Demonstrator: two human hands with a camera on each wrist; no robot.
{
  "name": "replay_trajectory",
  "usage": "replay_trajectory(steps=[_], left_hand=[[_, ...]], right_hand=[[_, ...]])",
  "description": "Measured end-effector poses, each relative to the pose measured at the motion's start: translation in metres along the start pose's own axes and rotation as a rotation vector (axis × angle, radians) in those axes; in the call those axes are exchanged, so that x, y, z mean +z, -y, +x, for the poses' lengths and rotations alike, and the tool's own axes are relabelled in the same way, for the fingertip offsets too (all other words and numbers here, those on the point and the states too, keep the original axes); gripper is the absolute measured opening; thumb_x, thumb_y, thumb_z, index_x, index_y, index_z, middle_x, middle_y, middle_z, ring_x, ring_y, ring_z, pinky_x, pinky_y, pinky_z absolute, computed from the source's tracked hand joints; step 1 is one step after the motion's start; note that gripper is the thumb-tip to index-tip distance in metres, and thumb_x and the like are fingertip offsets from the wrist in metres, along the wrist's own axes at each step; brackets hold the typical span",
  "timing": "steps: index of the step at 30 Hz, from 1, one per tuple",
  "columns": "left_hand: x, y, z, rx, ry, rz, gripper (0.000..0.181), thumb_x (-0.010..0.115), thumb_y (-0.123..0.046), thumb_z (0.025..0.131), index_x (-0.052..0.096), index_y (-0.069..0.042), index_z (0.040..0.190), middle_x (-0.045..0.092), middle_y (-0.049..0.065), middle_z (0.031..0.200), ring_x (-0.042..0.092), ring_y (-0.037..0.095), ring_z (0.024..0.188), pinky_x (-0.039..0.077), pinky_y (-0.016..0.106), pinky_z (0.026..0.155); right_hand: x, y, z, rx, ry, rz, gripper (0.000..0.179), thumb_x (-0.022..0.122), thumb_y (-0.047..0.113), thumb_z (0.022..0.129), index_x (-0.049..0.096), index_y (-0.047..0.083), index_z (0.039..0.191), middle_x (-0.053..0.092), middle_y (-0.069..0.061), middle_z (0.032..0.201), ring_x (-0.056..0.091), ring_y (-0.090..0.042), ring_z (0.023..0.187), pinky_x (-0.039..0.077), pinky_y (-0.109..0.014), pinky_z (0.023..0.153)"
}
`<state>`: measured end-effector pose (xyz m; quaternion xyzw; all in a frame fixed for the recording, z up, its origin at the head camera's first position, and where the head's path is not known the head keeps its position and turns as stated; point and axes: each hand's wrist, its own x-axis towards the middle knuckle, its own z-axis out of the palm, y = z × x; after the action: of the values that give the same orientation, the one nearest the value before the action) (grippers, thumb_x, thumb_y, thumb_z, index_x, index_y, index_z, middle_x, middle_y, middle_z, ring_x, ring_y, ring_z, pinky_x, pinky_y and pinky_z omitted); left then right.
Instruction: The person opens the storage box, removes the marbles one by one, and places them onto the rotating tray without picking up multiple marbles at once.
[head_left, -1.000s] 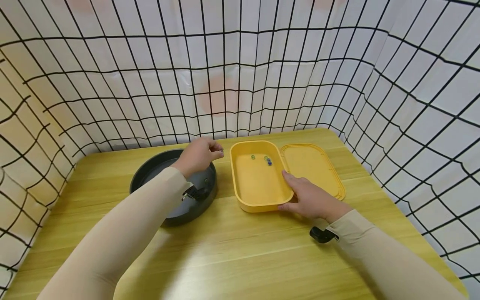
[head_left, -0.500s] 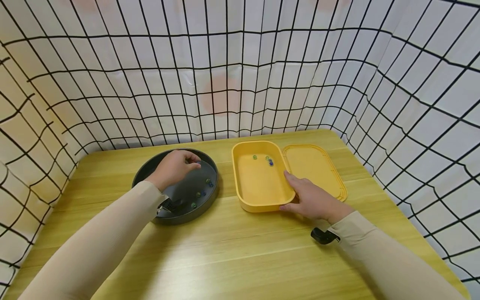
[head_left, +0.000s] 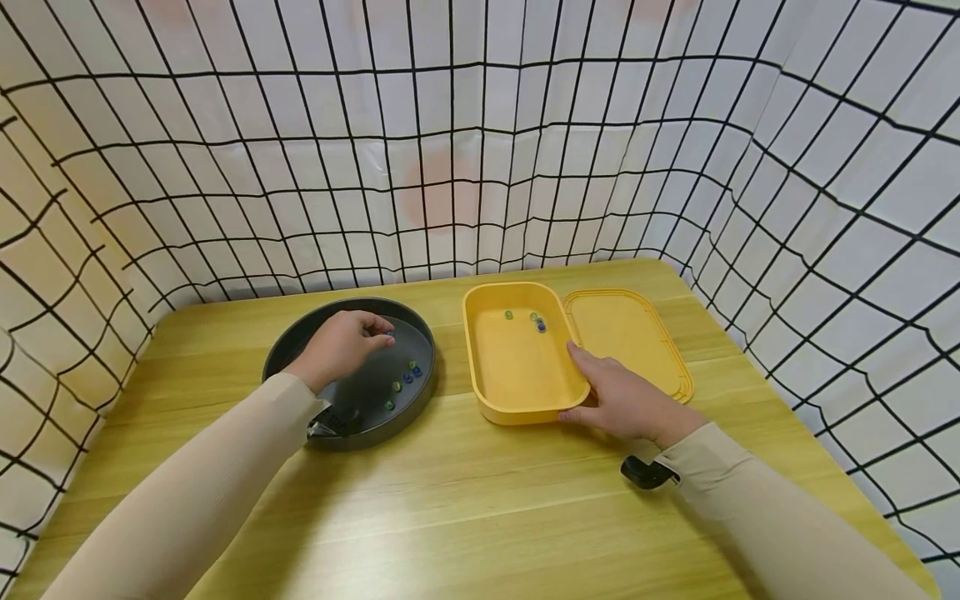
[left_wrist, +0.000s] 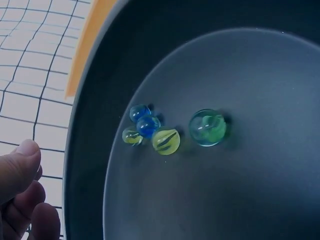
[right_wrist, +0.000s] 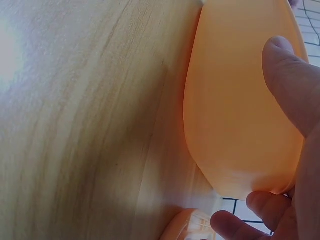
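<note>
Above the dark round pan (head_left: 352,408), my left hand (head_left: 336,346) is held with thumb and fingertips together. A bluish speck, apparently a small blue marble (head_left: 389,333), shows at those fingertips; the left wrist view hides it. Inside the pan lie two blue marbles (left_wrist: 148,126), two yellow ones (left_wrist: 166,141) and a larger green marble (left_wrist: 207,128). My right hand (head_left: 618,392) grips the yellow box (head_left: 517,375) by its near right corner, thumb (right_wrist: 282,70) against the outer wall. Several green and blue marbles (head_left: 541,326) sit toward the box's far side.
A flat yellow lid (head_left: 622,333) lies on the wooden table (head_left: 450,500) just right of the box. Black wire mesh (head_left: 480,133) in front of white sheeting stands along the back and both sides.
My left hand has moved left from beside the box back over the pan, then slightly lower. Some pan marbles have shifted a little. My right hand stays on the box.
</note>
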<state>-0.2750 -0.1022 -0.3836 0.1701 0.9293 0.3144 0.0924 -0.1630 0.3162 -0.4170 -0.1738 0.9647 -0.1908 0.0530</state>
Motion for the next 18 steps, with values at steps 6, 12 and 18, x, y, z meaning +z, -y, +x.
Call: replay_trajectory(steps=[6, 12, 18], left_hand=[[0.0017, 0.0006, -0.0008, 0.007, 0.003, -0.005, 0.033, 0.066, -0.028, 0.106, 0.073, -0.009, 0.131, 0.074, 0.010, 0.124, 0.069, 0.027, 0.109, 0.056, 0.048, 0.096], [0.0035, 0.0005, -0.0005, 0.019, 0.007, -0.006, 0.033, 0.066, -0.027, 0.106, 0.073, -0.008, 0.132, 0.073, 0.010, 0.125, 0.068, 0.027, 0.109, 0.056, 0.048, 0.095], [0.0045, -0.0025, -0.0004, 0.028, -0.001, -0.018, 0.035, 0.067, -0.028, 0.106, 0.072, -0.008, 0.134, 0.073, 0.011, 0.126, 0.069, 0.028, 0.110, 0.056, 0.048, 0.095]], right_hand=[[0.0020, -0.0015, -0.0006, 0.000, 0.001, 0.003, 0.114, 0.075, 0.060, 0.092, 0.017, -0.003, 0.167, 0.034, -0.026, 0.168, 0.044, -0.048, 0.146, 0.038, -0.062, 0.120], [0.0024, -0.0026, -0.0010, -0.003, -0.002, 0.002, 0.114, 0.075, 0.060, 0.092, 0.017, -0.003, 0.167, 0.034, -0.026, 0.168, 0.045, -0.048, 0.146, 0.038, -0.062, 0.120], [0.0020, -0.0027, -0.0006, -0.004, -0.003, 0.005, 0.115, 0.076, 0.059, 0.091, 0.017, -0.004, 0.167, 0.035, -0.027, 0.167, 0.045, -0.048, 0.147, 0.037, -0.062, 0.121]])
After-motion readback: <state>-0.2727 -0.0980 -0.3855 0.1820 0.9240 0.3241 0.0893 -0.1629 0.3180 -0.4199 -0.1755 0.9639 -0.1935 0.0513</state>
